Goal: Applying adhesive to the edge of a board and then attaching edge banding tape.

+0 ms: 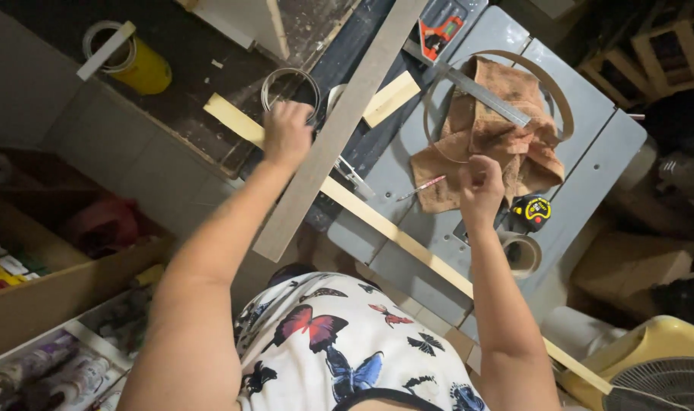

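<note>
The left hand (287, 133) is clenched around a long pale wooden strip (377, 221), which runs under it and slants away toward the lower right. Just beyond its knuckles lies a coil of thin banding (290, 86); just to its right a grey board (338, 129) crosses the strip. The right hand (481, 189) is closed in a fist (holding what, I cannot tell) over a brown rag (488, 133), a yellow tape measure (532, 211) beside it.

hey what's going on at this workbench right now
A person stands over a grey saw table. The left hand presses on a long pale wooden strip beside a grey board. The right hand is closed at the edge of a brown rag, near a yellow tape measure.
</note>
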